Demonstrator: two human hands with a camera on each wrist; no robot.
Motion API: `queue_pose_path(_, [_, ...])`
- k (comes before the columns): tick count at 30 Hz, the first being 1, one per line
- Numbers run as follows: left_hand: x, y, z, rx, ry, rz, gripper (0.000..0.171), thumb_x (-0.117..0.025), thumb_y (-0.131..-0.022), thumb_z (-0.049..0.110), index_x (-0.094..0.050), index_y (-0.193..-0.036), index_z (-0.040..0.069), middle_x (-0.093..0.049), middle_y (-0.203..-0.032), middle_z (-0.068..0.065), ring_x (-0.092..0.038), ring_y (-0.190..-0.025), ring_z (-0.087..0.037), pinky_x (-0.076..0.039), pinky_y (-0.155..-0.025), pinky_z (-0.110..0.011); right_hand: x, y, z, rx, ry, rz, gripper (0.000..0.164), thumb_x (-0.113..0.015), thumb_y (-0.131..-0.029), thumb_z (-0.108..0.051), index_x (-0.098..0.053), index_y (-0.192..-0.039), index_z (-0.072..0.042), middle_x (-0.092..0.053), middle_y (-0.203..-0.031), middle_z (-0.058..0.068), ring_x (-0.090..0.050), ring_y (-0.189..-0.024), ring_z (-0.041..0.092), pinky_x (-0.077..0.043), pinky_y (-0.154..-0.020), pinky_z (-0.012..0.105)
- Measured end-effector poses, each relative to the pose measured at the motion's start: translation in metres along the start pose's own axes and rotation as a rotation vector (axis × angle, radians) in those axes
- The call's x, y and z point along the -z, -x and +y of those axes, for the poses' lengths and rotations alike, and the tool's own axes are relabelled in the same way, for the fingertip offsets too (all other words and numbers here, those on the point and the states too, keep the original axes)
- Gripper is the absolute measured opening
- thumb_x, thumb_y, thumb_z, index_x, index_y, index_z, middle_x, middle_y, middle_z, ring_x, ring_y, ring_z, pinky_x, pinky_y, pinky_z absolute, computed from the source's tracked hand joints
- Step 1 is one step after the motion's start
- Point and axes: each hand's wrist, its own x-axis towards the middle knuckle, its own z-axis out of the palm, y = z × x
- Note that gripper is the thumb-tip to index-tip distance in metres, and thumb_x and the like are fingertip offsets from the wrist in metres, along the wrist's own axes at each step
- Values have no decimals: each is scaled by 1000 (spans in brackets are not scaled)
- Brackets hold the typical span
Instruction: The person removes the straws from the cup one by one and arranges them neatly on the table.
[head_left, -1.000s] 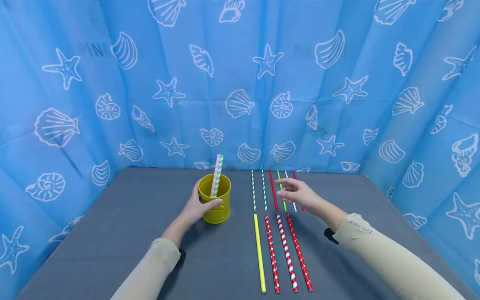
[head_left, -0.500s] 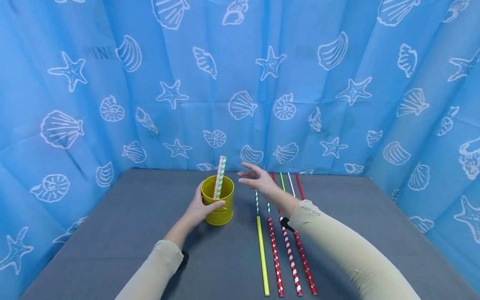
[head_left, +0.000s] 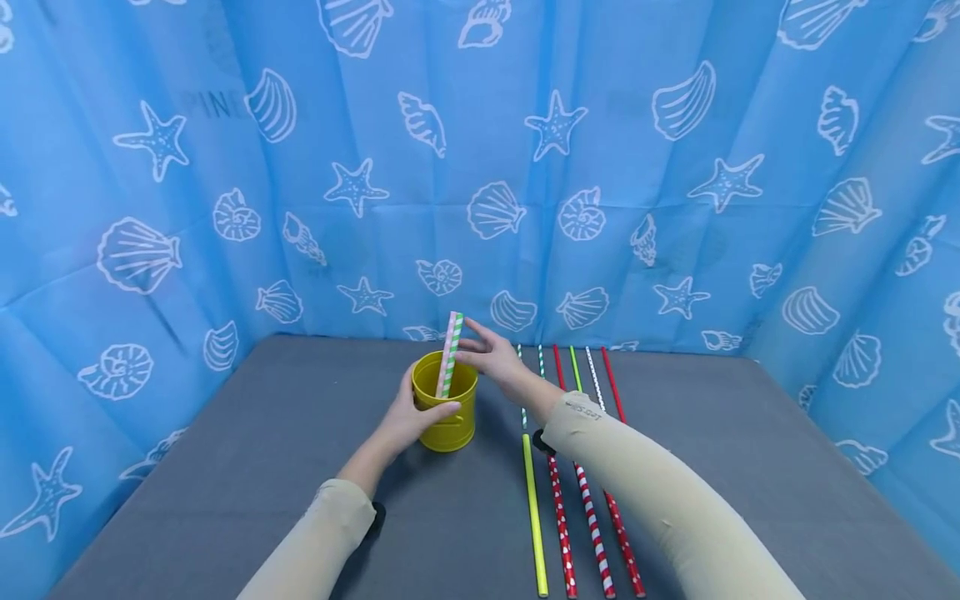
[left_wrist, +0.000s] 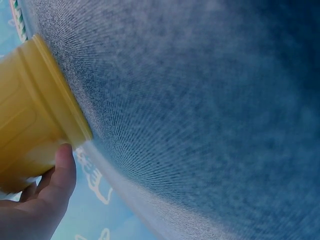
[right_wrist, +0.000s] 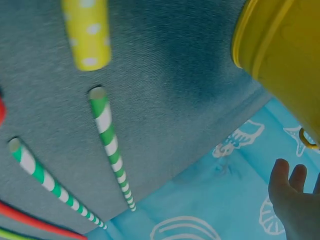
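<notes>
A yellow metal bucket (head_left: pixel 459 432) stands on the table, left of the laid-out straws. My left hand (head_left: pixel 405 419) grips its left side, thumb at the front; the left wrist view shows these fingers (left_wrist: pixel 64 167) against the bucket wall (left_wrist: pixel 40 105). Inside lean a pink paper straw (head_left: pixel 446 358) and a green-and-white striped paper straw (head_left: pixel 452 354). My right hand (head_left: pixel 495 358) is at the bucket's right, its extended fingertips beside the straws' upper part. Whether they touch is unclear. In the right wrist view its fingers (right_wrist: pixel 281 175) are apart, the straws out of sight.
Thin straws, including a green-and-white striped one (right_wrist: pixel 112 142) and a red one (head_left: pixel 613 383), form a back row. Thicker ones lie in front: a yellow straw (head_left: pixel 534 508) and several red-and-white ones, partly under my right forearm. A blue shell-print curtain (head_left: pixel 495 267) hangs behind the table (head_left: pixel 247 467).
My right hand has moved left from above the back row of straws to the straws in the bucket. My left hand keeps its hold on the bucket. The head view has shifted slightly.
</notes>
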Motion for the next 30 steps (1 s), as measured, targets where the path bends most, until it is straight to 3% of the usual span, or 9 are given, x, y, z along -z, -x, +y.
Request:
queue_pose_path(7, [-3,-12,-21,-25,-25,22,93,-73,-88,26,-8,-154,10,-27,-151,-18,-35,-131,-33,-29,-110,-54,-5,-5,-2,-22,-21,67,68,-67,-93,-13,-33,-152,-19,-56,-136,14,-51,-127,29,-34,-109,47])
queue_pose_path(17, [-3,-9,-19,-17,-39,30,94,-73,-88,29,-9,-154,11,-28,-151,-17,-34,-132,-33,-27,-111,-54,-9,-6,-9,-18,2,131,61,-68,-92,-13,-43,-148,-15,-65,-123,13,-58,-118,27,-36,-108,45])
queue_pose_path(30, [0,-12,-22,5,-26,29,95,-73,-88,28,-7,-154,9,-27,-151,-19,-33,-134,-35,-25,-111,-57,0,6,-25,24,57,205,65,-69,-91,-13,-40,-149,-14,-66,-120,14,-57,-120,28,-36,-108,48])
